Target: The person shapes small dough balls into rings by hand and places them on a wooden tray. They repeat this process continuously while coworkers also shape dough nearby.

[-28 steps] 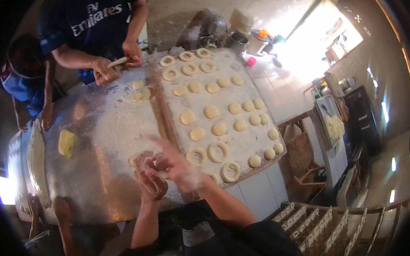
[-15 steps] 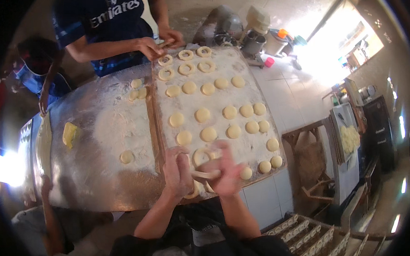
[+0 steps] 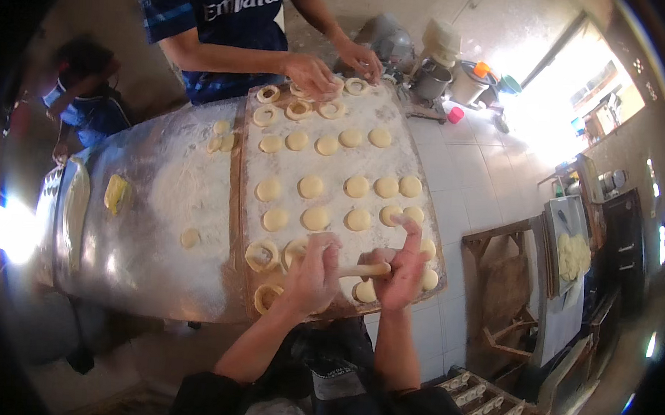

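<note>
Both hands are now working over the near edge of the floured board [image 3: 395,129], off the bare counter [image 3: 146,222]. The left hand [image 3: 311,273] and right hand [image 3: 403,266] are taking a thin wooden stick [image 3: 363,270] into their grip between them, just above a dough round [image 3: 366,291].

A white tiled counter [image 3: 489,192] runs toward a bright window [image 3: 574,107] whose glare washes out the far corner. Pots and coloured containers [image 3: 457,79] crowd its far end. To the right stands a dark cabinet [image 3: 628,243], possibly an oven. Wooden racks [image 3: 502,408] sit low on the floor, beside a wooden frame [image 3: 499,289].
</note>
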A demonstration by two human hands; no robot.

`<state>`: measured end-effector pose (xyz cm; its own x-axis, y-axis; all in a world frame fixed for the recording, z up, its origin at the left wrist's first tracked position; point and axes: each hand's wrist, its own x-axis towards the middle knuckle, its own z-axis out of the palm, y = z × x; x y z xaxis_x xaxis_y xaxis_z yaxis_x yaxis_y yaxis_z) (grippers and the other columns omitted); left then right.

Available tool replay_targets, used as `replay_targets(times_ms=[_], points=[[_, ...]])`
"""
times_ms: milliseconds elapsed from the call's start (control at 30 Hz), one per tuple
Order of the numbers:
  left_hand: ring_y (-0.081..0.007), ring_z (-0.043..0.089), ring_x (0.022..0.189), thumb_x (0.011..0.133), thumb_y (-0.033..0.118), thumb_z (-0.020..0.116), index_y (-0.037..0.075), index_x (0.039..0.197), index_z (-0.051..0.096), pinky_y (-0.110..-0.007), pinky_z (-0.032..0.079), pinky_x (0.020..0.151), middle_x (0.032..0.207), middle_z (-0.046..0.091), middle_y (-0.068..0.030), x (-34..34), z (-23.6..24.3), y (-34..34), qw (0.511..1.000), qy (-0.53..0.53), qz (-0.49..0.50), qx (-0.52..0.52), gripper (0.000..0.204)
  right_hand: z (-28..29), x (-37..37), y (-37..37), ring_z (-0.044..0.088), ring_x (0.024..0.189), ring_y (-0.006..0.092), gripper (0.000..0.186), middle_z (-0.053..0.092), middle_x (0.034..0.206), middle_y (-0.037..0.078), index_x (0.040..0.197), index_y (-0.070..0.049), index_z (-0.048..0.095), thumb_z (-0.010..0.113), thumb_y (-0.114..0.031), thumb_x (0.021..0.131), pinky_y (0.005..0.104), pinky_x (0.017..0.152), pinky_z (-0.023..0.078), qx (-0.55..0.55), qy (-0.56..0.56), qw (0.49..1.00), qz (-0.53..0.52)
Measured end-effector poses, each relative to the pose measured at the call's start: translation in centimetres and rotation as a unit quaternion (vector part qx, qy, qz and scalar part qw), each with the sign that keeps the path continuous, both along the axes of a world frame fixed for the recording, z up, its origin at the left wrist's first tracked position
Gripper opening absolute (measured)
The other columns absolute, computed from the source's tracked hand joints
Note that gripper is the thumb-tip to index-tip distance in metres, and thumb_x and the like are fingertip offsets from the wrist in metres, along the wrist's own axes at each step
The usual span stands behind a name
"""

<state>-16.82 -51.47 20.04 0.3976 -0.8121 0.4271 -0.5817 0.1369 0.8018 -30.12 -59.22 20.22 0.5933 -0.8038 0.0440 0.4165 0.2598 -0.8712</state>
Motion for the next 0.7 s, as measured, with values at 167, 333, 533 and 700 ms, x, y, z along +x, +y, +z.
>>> replay_targets(times_ms=[167, 333, 533, 700], points=[[-0.0498, 0.062, 0.087, 0.099, 0.014, 0.050, 0.004, 0.125, 0.042, -0.054, 0.049, 0.069, 0.099, 0.065, -0.0277, -1.1, 1.0, -1.2, 0.978, 0.128, -0.062, 0.152, 0.029, 0.8, 0.3, -1.3, 0.064, 0.077, 0.0281, 0.062, 0.065, 0.101, 0.024, 0.145, -0.005, 0.028, 0.045, -0.046, 0.101, 0.0376, 0.079, 0.051, -0.146, 0.230, 0.957, 0.097], [-0.0419, 0.057, 0.105, 0.100, 0.022, 0.050, 0.005, 0.136, 0.041, -0.050, 0.044, 0.091, 0.117, 0.054, -0.0247, 0.2, -0.6, -4.2, 0.967, 0.002, 0.054, 0.249, 0.041, 0.5, 2.1, -3.4, 0.062, 0.103, 0.0464, 0.067, 0.056, 0.127, 0.031, 0.143, 0.000, 0.034, 0.046, -0.050, 0.100, 0.0464, 0.092, 0.048, -0.103, 0.425, 0.899, 0.021], [-0.0391, 0.043, 0.124, 0.091, 0.032, 0.063, 0.008, 0.145, 0.036, -0.052, 0.030, 0.104, 0.130, 0.045, -0.0222, 2.3, -1.5, -2.6, 0.930, -0.120, 0.085, 0.338, 0.065, -3.3, 0.8, -3.1, 0.060, 0.101, 0.0453, 0.064, 0.060, 0.109, 0.027, 0.137, -0.002, 0.038, 0.065, -0.033, 0.088, 0.0514, 0.085, 0.048, -0.329, 0.554, 0.765, -0.010], [-0.0393, 0.041, 0.124, 0.077, 0.027, 0.077, 0.011, 0.147, 0.034, -0.051, 0.031, 0.105, 0.129, 0.043, -0.0216, 1.1, -2.2, -2.0, 0.910, -0.148, 0.027, 0.386, 0.083, -5.2, 1.5, -2.4, 0.061, 0.091, 0.0426, 0.066, 0.061, 0.097, 0.023, 0.136, -0.004, 0.038, 0.069, -0.025, 0.081, 0.0513, 0.079, 0.048, -0.383, 0.579, 0.718, -0.047]])
